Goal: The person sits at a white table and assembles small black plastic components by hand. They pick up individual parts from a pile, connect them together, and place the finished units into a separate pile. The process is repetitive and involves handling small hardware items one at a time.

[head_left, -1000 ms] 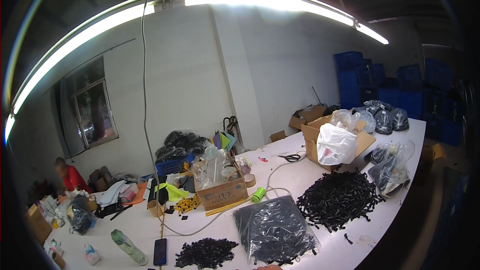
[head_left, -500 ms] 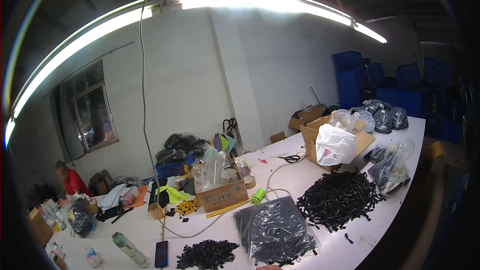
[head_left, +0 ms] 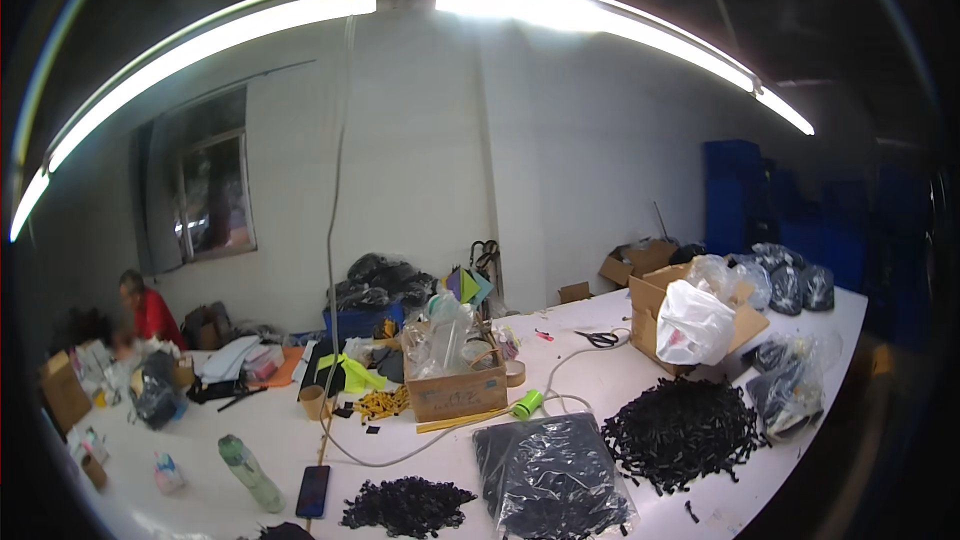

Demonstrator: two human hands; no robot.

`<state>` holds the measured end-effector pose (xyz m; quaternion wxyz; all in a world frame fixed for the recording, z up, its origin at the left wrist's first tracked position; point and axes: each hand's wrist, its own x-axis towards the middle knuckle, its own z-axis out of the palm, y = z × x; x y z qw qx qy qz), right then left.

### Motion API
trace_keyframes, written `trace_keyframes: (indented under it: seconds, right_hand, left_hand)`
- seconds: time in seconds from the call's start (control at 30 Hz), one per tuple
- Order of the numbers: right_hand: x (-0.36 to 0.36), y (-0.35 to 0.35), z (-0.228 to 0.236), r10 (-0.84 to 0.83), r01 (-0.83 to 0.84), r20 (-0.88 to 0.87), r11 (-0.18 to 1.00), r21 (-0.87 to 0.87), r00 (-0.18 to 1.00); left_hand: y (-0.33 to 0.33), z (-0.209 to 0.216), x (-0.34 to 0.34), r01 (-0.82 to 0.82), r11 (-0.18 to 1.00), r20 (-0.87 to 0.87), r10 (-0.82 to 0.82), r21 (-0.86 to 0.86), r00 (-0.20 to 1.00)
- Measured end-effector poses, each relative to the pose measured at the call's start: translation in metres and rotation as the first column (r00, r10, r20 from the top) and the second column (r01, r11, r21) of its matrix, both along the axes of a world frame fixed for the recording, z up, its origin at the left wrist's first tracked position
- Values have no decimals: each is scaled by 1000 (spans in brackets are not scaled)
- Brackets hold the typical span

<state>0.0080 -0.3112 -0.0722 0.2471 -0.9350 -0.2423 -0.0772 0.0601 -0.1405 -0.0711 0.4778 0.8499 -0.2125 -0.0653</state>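
Neither of my hands shows at this moment. Nearest the lower edge of the head view lies a clear plastic bag (head_left: 555, 470) with dark flat contents, small black pieces along its near side. To its left is a low heap of small black parts (head_left: 408, 506). A larger mound of black parts (head_left: 685, 432) spreads to its right, with one loose piece (head_left: 691, 511) apart from it. A dark phone (head_left: 313, 492) and a green translucent bottle (head_left: 250, 474) lie on the left. A dark shape (head_left: 285, 532) is cut off by the bottom edge; what it is I cannot tell.
A cardboard box (head_left: 458, 395) of plastic bags stands mid-table, beside a green spool (head_left: 527, 404) and a cable (head_left: 400, 462). Black scissors (head_left: 600, 339) lie farther back. Another box (head_left: 648, 316) holds white bags. A person in red (head_left: 155, 315) sits at far left.
The view has tilted and shifted, so the far things sit lower and farther right. The bit of a hand at the lower edge is gone from view. A dark shape has appeared at bottom left.
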Motion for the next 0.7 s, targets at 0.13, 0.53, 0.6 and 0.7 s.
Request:
trace_keyframes:
  seconds: [0.13,0.53,0.6,0.7]
  right_hand:
    - [2,2,-14,-45,49,-88,998,43,995]
    - [-20,4,71,1,9,-98,995,102,995]
    - [-14,-4,46,46,-43,-45,997,69,998]
    - [-8,-7,30,23,-17,-87,997,71,996]
  left_hand:
    - [-5,-5,-2,12,999,8,-12,-45,1000]
    - [-16,-22,-18,-60,988,54,68,-144,996]
    - [-17,-39,-7,33,995,1,-33,-90,999]
    - [-17,-49,-1,121,982,43,-116,-145,992]
